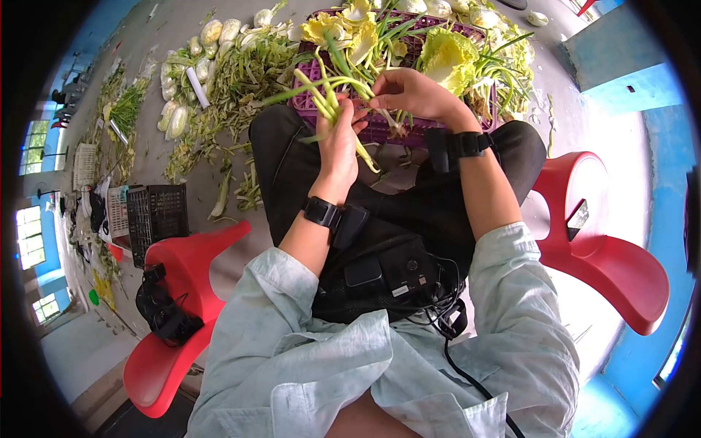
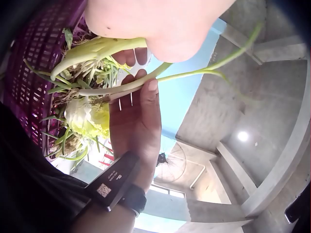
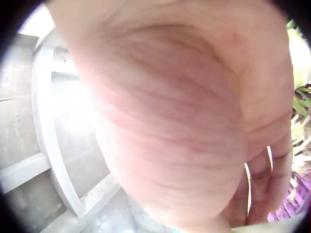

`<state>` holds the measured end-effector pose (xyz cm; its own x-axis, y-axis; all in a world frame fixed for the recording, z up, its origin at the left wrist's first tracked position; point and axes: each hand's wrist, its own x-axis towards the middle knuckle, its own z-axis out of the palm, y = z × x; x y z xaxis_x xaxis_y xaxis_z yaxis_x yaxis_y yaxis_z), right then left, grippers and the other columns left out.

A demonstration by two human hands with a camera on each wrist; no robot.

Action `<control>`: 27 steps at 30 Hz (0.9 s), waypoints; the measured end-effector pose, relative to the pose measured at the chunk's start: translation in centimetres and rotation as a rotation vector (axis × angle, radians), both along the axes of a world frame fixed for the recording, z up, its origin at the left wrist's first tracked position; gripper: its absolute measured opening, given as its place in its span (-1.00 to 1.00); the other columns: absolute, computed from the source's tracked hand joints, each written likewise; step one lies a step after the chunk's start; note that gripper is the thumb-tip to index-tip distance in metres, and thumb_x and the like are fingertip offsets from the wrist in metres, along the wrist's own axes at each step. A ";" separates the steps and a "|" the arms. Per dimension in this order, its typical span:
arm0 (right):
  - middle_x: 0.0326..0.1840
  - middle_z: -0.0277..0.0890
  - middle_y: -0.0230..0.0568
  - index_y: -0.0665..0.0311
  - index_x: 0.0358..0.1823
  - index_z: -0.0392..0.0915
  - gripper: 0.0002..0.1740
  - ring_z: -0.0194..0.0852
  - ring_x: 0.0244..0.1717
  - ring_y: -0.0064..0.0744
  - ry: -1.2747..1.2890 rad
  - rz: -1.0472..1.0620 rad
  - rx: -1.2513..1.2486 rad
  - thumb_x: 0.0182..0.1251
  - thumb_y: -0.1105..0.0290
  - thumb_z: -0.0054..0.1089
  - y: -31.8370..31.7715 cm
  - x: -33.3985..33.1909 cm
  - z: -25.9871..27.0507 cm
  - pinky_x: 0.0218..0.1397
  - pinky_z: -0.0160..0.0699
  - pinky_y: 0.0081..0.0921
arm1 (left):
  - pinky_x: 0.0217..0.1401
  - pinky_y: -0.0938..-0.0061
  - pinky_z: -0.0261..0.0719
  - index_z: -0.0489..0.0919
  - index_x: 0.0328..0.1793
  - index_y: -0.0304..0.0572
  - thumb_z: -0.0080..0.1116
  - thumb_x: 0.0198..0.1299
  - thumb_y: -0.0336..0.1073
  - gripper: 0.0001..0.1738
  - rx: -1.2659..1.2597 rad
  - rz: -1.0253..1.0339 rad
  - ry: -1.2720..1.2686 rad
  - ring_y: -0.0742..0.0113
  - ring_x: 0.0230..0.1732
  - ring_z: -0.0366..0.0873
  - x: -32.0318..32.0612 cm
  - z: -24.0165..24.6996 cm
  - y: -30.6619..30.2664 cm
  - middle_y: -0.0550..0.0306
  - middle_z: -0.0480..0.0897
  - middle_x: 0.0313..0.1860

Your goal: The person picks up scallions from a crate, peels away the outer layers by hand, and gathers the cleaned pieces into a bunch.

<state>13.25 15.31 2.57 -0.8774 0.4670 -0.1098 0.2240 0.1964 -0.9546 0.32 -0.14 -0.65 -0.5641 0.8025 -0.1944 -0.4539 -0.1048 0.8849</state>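
Observation:
My left hand (image 1: 339,146) holds several green scallions (image 1: 326,106) over my lap, their stalks sticking out above and below the fingers. Close beside it, my right hand (image 1: 416,95) pinches a scallion near its pale root end. In the left wrist view the right hand (image 2: 136,116) has its thumb laid on a thin scallion (image 2: 119,90), while a thicker stalk (image 2: 97,51) runs from under the left palm (image 2: 160,24). The right palm (image 3: 170,116) fills most of the right wrist view and hides the pinched stalk there.
Before my knees stands a purple crate (image 1: 310,69) topped with scallions and yellow cabbage leaves (image 1: 449,58). Leaf trimmings (image 1: 255,66) and whole cabbages (image 1: 212,31) cover the floor to the left. Red chairs (image 1: 186,270) flank me; a black crate (image 1: 157,219) stands at left.

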 end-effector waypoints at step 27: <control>-0.16 0.76 -0.26 0.28 -0.11 0.76 -0.74 0.65 -0.12 -0.45 -0.130 0.125 0.178 0.27 0.28 0.43 -1.2 -0.2 0.5 0.12 0.55 -0.40 | 0.32 0.30 0.60 0.43 0.41 -0.15 0.05 0.59 -0.17 -0.60 0.101 -0.140 -0.243 0.31 0.26 0.61 0.3 0.6 0.1 -0.01 0.60 0.34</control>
<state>13.07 14.07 3.03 -0.9135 0.3777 -0.1513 0.3062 0.3931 -0.8670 0.63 -0.03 -0.08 -0.3932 0.8915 -0.2250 -0.6674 -0.1084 0.7368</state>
